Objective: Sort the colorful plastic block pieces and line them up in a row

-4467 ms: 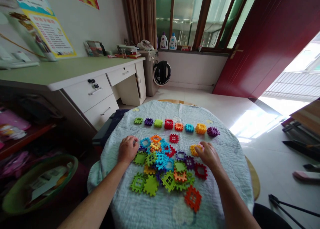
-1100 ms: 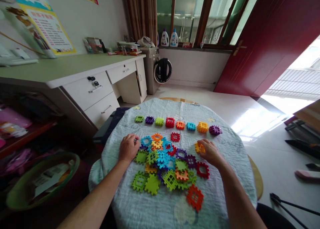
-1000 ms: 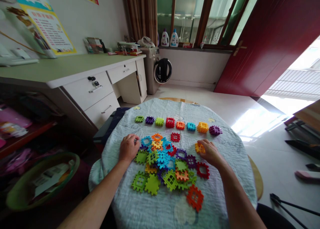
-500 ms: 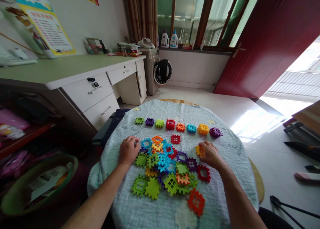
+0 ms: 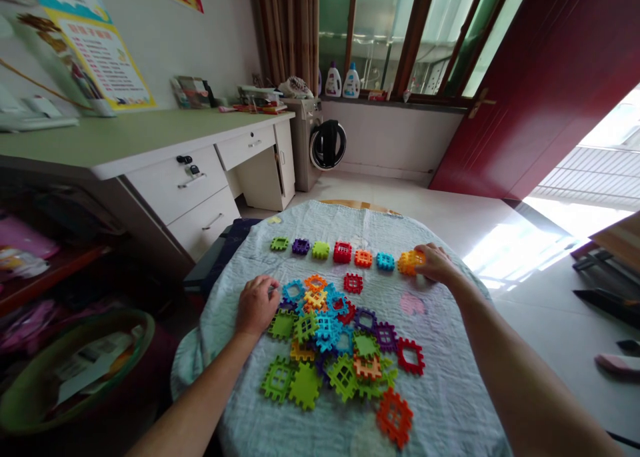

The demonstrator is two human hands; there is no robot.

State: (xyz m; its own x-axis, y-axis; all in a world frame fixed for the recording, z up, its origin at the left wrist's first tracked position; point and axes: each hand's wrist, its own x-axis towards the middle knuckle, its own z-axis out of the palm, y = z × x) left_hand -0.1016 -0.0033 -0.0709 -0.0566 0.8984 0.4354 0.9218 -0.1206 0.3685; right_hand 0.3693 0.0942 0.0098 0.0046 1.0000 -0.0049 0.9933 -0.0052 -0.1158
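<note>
A round table under a pale blue cloth [image 5: 450, 390] carries a heap of flat interlocking plastic pieces [image 5: 330, 330] in green, blue, orange, purple and red. Behind the heap runs a row of small assembled blocks, from a green block [image 5: 279, 244] on the left past a red block [image 5: 343, 252] to a yellow-orange block [image 5: 407, 262]. My right hand [image 5: 436, 264] is stretched to the row's right end, fingers closed on that yellow-orange block, covering what lies beyond it. My left hand [image 5: 257, 304] rests curled at the heap's left edge. A lone red piece [image 5: 353, 283] lies between row and heap.
A white desk with drawers [image 5: 175, 177] stands to the left, with a green basin [image 5: 75, 370] on the floor below it. A small washing machine [image 5: 325, 144] and detergent bottles [image 5: 341, 80] are by the window. A dark red door [image 5: 550, 77] stands open on the right.
My right hand has gone from beside the heap, where it held a yellow piece, forward to the right end of the row. The left hand has stayed put.
</note>
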